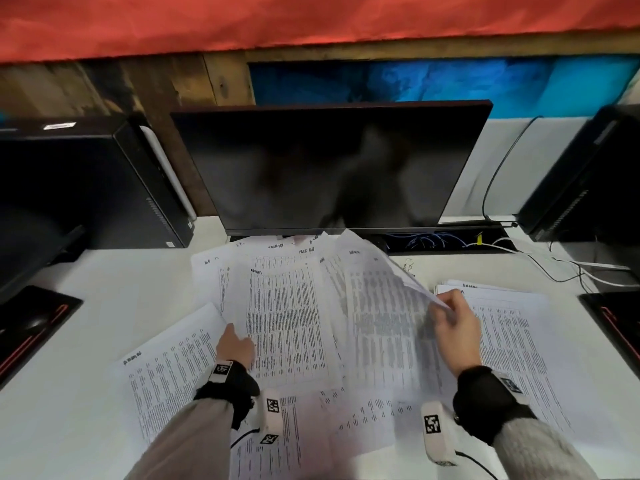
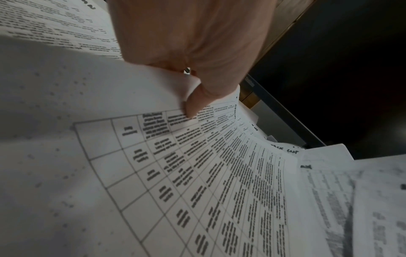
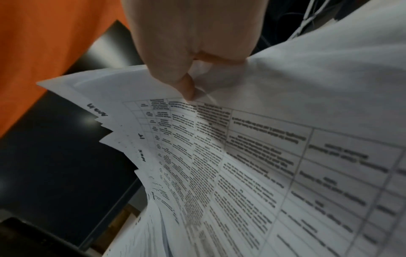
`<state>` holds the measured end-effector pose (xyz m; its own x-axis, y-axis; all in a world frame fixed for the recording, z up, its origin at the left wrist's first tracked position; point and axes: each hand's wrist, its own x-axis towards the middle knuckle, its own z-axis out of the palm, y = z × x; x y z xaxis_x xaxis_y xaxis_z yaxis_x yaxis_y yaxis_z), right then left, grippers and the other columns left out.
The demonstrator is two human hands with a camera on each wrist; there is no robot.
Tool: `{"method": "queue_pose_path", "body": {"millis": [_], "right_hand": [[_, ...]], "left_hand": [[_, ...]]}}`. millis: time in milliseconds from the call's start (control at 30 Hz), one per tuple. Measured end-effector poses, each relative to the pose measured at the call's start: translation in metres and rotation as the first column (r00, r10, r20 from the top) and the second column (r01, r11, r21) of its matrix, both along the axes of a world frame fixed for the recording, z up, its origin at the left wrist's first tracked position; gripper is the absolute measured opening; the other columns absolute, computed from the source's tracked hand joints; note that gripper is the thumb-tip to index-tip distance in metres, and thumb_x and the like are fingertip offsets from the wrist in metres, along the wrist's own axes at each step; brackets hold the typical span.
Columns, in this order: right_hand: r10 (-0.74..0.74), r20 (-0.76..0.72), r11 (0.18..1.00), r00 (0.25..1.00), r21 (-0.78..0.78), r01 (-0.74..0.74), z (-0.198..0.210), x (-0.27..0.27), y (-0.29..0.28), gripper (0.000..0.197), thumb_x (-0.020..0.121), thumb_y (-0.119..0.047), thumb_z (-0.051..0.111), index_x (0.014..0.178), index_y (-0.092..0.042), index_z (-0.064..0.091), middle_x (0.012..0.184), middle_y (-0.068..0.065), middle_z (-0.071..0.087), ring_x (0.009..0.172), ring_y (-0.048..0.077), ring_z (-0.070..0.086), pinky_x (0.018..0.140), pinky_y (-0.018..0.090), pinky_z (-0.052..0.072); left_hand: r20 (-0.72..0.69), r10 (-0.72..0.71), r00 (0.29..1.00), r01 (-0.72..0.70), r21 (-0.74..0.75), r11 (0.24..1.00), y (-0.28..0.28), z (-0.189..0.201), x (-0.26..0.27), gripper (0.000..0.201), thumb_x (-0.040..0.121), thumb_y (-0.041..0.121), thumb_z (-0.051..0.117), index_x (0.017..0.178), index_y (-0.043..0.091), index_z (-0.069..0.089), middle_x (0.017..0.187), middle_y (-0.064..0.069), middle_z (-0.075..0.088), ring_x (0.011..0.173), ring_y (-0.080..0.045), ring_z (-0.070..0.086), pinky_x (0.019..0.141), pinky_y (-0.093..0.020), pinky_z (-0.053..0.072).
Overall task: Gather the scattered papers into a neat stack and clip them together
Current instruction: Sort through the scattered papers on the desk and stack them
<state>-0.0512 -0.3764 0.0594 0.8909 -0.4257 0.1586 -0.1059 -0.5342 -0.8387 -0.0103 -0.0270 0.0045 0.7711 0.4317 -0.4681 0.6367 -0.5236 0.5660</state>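
Note:
Printed sheets (image 1: 294, 306) with tables lie fanned over the white desk (image 1: 86, 306) below the monitor. My left hand (image 1: 235, 342) pinches the left edge of the middle sheets; in the left wrist view its thumb (image 2: 193, 104) presses on a table page (image 2: 197, 173). My right hand (image 1: 450, 317) grips the right edge of a bundle of sheets (image 1: 381, 289) and holds that edge up off the desk; the thumb (image 3: 186, 88) lies on top of the fanned bundle (image 3: 241, 156). A separate pile of sheets (image 1: 512, 341) lies to the right. A small binder clip (image 1: 409, 265) sits behind the papers.
A dark monitor (image 1: 329, 168) stands just behind the papers. Black computer towers (image 1: 86, 185) (image 1: 588, 174) flank it. Black mouse pads (image 1: 31, 327) (image 1: 616, 320) lie at both desk sides. Cables (image 1: 571, 268) run at the back right. One sheet (image 1: 166, 375) lies apart at front left.

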Motion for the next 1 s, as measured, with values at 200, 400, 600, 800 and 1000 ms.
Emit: {"method": "queue_pose_path", "body": {"millis": [200, 400, 600, 800, 1000], "right_hand": [[-0.057, 0.193, 0.987, 0.98, -0.135, 0.084, 0.067, 0.005, -0.018, 0.013, 0.087, -0.009, 0.05, 0.087, -0.021, 0.056, 0.065, 0.005, 0.059, 0.059, 0.027, 0.049, 0.059, 0.031, 0.038], [-0.112, 0.29, 0.959, 0.95, 0.283, 0.026, 0.111, 0.034, -0.027, 0.029, 0.087, -0.001, 0.052, 0.078, -0.029, 0.054, 0.069, -0.006, 0.051, 0.056, 0.007, 0.049, 0.053, 0.025, 0.039], [0.113, -0.161, 0.849, 0.98, 0.529, -0.011, 0.058, 0.053, 0.032, 0.026, 0.086, 0.008, 0.05, 0.104, -0.007, 0.061, 0.079, 0.005, 0.063, 0.047, -0.005, 0.059, 0.044, 0.011, 0.045], [0.415, -0.515, 0.783, 0.75, 0.622, -0.007, -0.022, 0.041, 0.076, 0.063, 0.094, -0.006, 0.054, 0.147, -0.008, 0.02, 0.128, 0.013, 0.046, 0.101, 0.025, 0.052, 0.077, 0.032, 0.044], [0.368, -0.522, 0.814, 0.77, 0.58, 0.004, -0.053, 0.035, 0.096, 0.032, 0.09, -0.002, 0.058, 0.118, -0.012, 0.045, 0.106, 0.006, 0.047, 0.105, 0.025, 0.053, 0.071, 0.028, 0.042]], "left_hand": [[0.016, 0.019, 1.0, -0.018, -0.064, 0.998, -0.002, 0.002, -0.005, 0.054, 0.097, 0.005, 0.039, 0.148, 0.007, 0.022, 0.145, -0.018, 0.041, 0.114, -0.034, 0.052, 0.06, -0.019, 0.036], [-0.012, 0.011, 1.0, -0.012, -0.142, 0.99, 0.001, 0.0, -0.01, 0.061, 0.098, 0.012, 0.044, 0.151, 0.009, 0.014, 0.153, -0.013, 0.03, 0.131, -0.033, 0.043, 0.079, -0.02, 0.04], [0.061, 0.046, 0.997, -0.018, -0.39, 0.921, 0.018, -0.033, -0.011, 0.052, 0.088, 0.018, 0.056, 0.136, 0.006, 0.043, 0.136, -0.019, 0.052, 0.118, -0.036, 0.054, 0.104, -0.049, 0.043], [-0.002, 0.152, 0.988, -0.112, -0.688, 0.717, 0.011, 0.0, -0.028, 0.086, 0.08, 0.075, 0.045, 0.148, 0.024, 0.03, 0.151, 0.004, 0.032, 0.14, -0.023, 0.03, 0.118, -0.049, 0.017], [0.13, 0.064, 0.989, 0.008, -0.487, 0.874, -0.008, 0.008, -0.044, 0.082, 0.091, 0.01, 0.06, 0.152, 0.014, 0.006, 0.159, -0.006, 0.015, 0.144, -0.025, 0.022, 0.117, -0.039, 0.021]]}}
